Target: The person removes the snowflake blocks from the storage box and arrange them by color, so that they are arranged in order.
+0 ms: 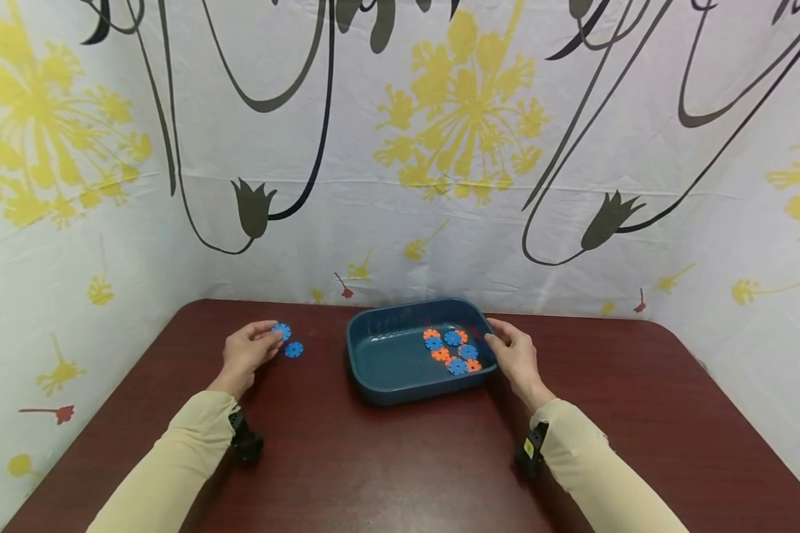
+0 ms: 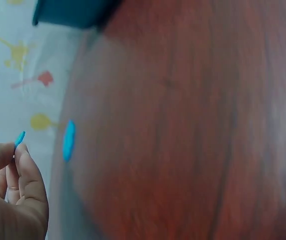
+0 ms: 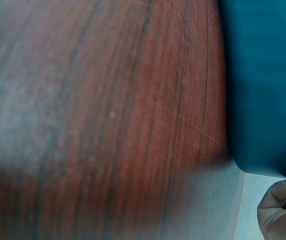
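Pinching blue disc [image 1: 282,331] with left hand [image 1: 247,355] beside second disc [image 1: 294,349] on tabletop [image 1: 387,459], gripping tray [image 1: 388,359] at right end with right hand [image 1: 516,357]; best to brace tray, pinch lightly by edge.

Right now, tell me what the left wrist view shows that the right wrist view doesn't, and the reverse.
Only the left wrist view shows the left hand pinching a blue notched disc, a second disc apart from it, and red and yellow prints. Only the right wrist view shows the right hand, at the teal tray's end. Both show part of that tray, the reddish wood-grain tabletop and some pale backdrop.
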`<state>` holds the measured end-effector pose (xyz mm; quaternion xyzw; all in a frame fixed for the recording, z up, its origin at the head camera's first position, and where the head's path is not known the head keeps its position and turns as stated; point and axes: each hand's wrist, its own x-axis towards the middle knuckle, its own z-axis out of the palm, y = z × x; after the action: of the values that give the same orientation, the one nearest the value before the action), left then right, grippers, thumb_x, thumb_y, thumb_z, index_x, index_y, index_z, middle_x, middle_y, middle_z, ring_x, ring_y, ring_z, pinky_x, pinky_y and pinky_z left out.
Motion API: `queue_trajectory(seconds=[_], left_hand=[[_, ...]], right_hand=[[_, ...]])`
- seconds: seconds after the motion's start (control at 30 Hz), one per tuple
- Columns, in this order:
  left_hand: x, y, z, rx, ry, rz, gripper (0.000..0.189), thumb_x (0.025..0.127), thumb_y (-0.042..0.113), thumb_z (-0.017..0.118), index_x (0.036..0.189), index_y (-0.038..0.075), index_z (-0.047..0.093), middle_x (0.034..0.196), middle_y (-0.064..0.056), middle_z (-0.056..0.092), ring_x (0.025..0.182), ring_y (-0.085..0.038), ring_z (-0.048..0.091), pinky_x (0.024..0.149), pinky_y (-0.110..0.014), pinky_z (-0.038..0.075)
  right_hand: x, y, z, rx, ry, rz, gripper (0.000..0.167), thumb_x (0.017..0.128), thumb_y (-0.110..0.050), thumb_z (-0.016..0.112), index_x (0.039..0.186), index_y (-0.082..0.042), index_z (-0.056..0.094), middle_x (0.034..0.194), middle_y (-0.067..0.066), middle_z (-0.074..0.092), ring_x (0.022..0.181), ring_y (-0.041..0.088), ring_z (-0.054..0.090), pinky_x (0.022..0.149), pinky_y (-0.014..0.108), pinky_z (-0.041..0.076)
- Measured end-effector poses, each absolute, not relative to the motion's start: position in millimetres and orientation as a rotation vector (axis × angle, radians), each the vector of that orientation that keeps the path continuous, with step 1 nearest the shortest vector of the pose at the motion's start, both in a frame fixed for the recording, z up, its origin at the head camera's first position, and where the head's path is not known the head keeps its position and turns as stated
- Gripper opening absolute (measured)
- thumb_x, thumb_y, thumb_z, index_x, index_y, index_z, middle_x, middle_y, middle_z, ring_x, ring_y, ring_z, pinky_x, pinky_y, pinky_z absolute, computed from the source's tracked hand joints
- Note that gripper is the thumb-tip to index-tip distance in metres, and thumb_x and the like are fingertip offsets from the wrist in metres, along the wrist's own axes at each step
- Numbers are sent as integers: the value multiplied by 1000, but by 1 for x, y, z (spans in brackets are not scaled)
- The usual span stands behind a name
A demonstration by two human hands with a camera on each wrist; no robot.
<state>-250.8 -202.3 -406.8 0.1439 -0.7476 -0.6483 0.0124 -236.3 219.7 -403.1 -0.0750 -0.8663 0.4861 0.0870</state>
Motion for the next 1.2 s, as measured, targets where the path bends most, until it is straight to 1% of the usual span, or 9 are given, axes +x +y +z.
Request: queue_trajectory(seconds=[0.1,0.2,0.5,0.7,0.77,0.87,0.97,1.07,1.2], left_hand=[[-250,-209,-412,456,-2363,-1941,40,92,16,61,129,2,55,83,9,62,72,4,62,73,-20,55],[-249,-213,-416,454,-2390,-1864,39,91,15,61,127,0,55,87,4,63,70,5,61,71,-19,55],[-253,-216,-426,433,-2479,-1646,33,89,10,63,120,-2,60,91,-9,68,67,3,59,63,-17,54],[-253,-216,-425,410,-2588,-1457,31,88,14,64,116,1,64,91,-14,69,65,0,60,60,-18,50],[-251,-216,-423,399,-2631,-1375,31,88,16,64,115,2,64,92,-14,70,67,-7,62,62,-21,49],[-249,-216,-421,387,-2674,-1286,30,88,18,64,114,2,65,94,-15,70,79,-19,63,68,-30,48],[-247,-216,-421,382,-2702,-1235,30,89,20,63,113,2,65,97,-17,69,91,-30,60,75,-40,47],[-247,-216,-422,369,-2718,-1205,30,89,20,63,112,1,64,97,-18,68,92,-32,59,77,-43,46],[-248,-216,-422,364,-2734,-1173,31,89,20,62,112,-1,64,97,-18,68,90,-32,59,76,-44,47]], right_hand=[[-236,220,-403,-222,-2581,1443,36,96,-16,54,132,-11,55,97,18,60,78,22,52,58,24,41],[-236,219,-403,-220,-2579,1442,36,96,-15,54,132,-11,55,98,18,60,81,24,54,60,24,42],[-236,219,-404,-231,-2581,1447,37,96,-15,54,132,-12,55,97,17,60,78,21,52,58,23,42],[-237,220,-404,-215,-2578,1458,37,96,-16,54,133,-12,54,96,17,60,77,21,52,57,23,42],[-237,220,-404,-210,-2578,1464,37,96,-16,54,133,-12,54,96,16,60,77,22,52,57,23,42],[-237,221,-404,-207,-2579,1466,37,96,-16,54,133,-12,54,98,17,61,79,23,54,58,23,43],[-237,221,-404,-205,-2578,1465,38,96,-16,54,133,-12,54,100,18,61,81,23,55,60,22,44],[-237,221,-404,-206,-2577,1469,38,96,-16,54,133,-12,54,102,19,61,83,24,56,62,22,45],[-237,221,-404,-208,-2579,1463,37,96,-16,54,133,-12,54,101,19,61,84,25,56,63,22,45]])
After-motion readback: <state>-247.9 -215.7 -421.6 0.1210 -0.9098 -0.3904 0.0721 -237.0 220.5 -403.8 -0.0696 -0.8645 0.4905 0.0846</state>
